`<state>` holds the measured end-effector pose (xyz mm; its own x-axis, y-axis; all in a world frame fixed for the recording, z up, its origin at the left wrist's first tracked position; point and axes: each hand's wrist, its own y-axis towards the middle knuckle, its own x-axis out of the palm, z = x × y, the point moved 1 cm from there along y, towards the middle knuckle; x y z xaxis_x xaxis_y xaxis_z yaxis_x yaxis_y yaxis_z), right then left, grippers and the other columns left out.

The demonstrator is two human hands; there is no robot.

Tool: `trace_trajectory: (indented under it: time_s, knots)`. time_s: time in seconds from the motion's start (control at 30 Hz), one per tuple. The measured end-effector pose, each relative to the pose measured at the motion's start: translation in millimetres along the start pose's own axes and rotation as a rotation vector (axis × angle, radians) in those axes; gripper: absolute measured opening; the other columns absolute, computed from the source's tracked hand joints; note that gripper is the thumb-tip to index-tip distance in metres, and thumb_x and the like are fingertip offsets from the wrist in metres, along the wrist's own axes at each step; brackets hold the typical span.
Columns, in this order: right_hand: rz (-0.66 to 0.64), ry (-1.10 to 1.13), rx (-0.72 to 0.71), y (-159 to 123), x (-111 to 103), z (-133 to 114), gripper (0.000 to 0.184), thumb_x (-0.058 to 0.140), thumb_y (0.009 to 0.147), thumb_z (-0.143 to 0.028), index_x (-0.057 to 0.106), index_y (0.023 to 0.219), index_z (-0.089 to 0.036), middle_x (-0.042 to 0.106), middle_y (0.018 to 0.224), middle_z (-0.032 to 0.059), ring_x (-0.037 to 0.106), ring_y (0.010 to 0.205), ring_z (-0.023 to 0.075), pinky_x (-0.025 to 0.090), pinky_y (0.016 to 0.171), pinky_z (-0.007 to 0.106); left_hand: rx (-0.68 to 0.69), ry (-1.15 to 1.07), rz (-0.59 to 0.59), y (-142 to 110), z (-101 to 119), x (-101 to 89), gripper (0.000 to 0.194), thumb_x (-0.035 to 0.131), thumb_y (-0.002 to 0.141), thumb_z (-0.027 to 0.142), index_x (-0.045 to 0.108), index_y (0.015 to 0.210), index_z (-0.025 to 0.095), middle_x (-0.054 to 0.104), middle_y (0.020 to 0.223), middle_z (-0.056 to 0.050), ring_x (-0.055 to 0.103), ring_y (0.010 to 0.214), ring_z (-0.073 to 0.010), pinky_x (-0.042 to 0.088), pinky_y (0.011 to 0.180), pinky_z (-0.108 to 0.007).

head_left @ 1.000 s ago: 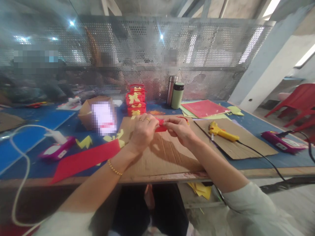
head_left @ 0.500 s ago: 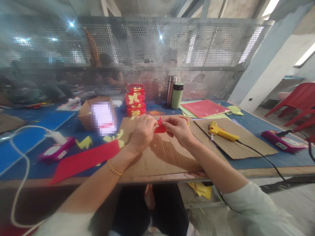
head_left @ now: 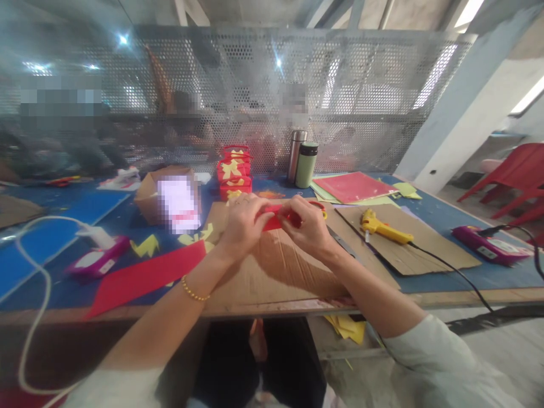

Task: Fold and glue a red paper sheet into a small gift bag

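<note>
Between my two hands is a small red paper piece (head_left: 273, 219), partly covered by fingers, held over the brown cardboard sheet (head_left: 293, 272). My left hand (head_left: 245, 222) is closed on its left side, thumb and fingers pinching. On the other side my right hand (head_left: 305, 224) grips it with bent fingers. A pair of scissors (head_left: 340, 242) lies on the cardboard just beyond my right wrist, partly hidden by it. Behind my left hand stand several small red paper baskets (head_left: 233, 170) with yellow bows.
A yellow glue gun (head_left: 386, 228) lies on cardboard at the right. A red strip (head_left: 148, 277) and yellow scraps (head_left: 145, 246) lie left. Two flasks (head_left: 306, 164) stand behind, beside red and green sheets (head_left: 357, 187). Purple power strips (head_left: 100, 258) sit at both sides, near a cardboard box (head_left: 147, 198).
Both hands have turned slightly around the red paper, and my right hand has shifted a little left. More of the scissors now shows beside my right wrist.
</note>
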<state>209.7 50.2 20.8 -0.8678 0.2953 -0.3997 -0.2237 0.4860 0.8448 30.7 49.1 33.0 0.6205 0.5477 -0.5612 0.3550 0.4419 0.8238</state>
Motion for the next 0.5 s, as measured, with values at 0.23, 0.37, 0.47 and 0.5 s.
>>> trace_trajectory:
  time_s: [0.23, 0.37, 0.47, 0.5]
  knots:
    - [-0.013, 0.01, 0.008, 0.1, 1.8, 1.3, 0.01, 0.06, 0.089, -0.015, 0.058, 0.081, -0.021, 0.057, 0.074, -0.0014, 0.048, 0.061, 0.0119, 0.04, 0.058, 0.026, 0.03, -0.034, 0.058, -0.1, -0.4, 0.2, 0.009, 0.064, 0.097, 0.025, 0.072, 0.095, 0.022, 0.073, 0.089, -0.003, 0.063, 0.09, -0.0215, 0.043, 0.089, -0.042]
    - [0.039, -0.004, 0.02, 1.9, -1.7, -1.0, 0.008, 0.061, 0.09, -0.019, 0.059, 0.083, -0.021, 0.058, 0.074, -0.0016, 0.046, 0.059, 0.011, 0.041, 0.057, 0.026, 0.017, -0.097, 0.106, 1.6, 0.8, -2.9, 0.011, 0.063, 0.097, 0.024, 0.073, 0.095, 0.022, 0.074, 0.091, -0.004, 0.065, 0.091, -0.0213, 0.044, 0.089, -0.043]
    - [0.071, 0.009, -0.006, 2.6, -3.9, -3.9, 0.008, 0.06, 0.092, -0.019, 0.06, 0.084, -0.021, 0.058, 0.076, -0.0008, 0.047, 0.059, 0.0107, 0.041, 0.054, 0.025, 0.004, -0.141, 0.111, 2.7, -0.3, -3.9, 0.013, 0.061, 0.099, 0.027, 0.072, 0.094, 0.023, 0.075, 0.09, -0.003, 0.066, 0.091, -0.0206, 0.044, 0.09, -0.042]
    - [0.082, 0.008, -0.022, 2.5, -4.1, -4.9, 0.008, 0.06, 0.092, -0.019, 0.061, 0.085, -0.021, 0.058, 0.077, -0.0004, 0.048, 0.06, 0.0108, 0.041, 0.055, 0.025, 0.0, -0.149, 0.112, 2.8, -1.0, -3.7, 0.013, 0.061, 0.099, 0.027, 0.073, 0.093, 0.023, 0.075, 0.09, -0.003, 0.066, 0.09, -0.0202, 0.044, 0.09, -0.042]
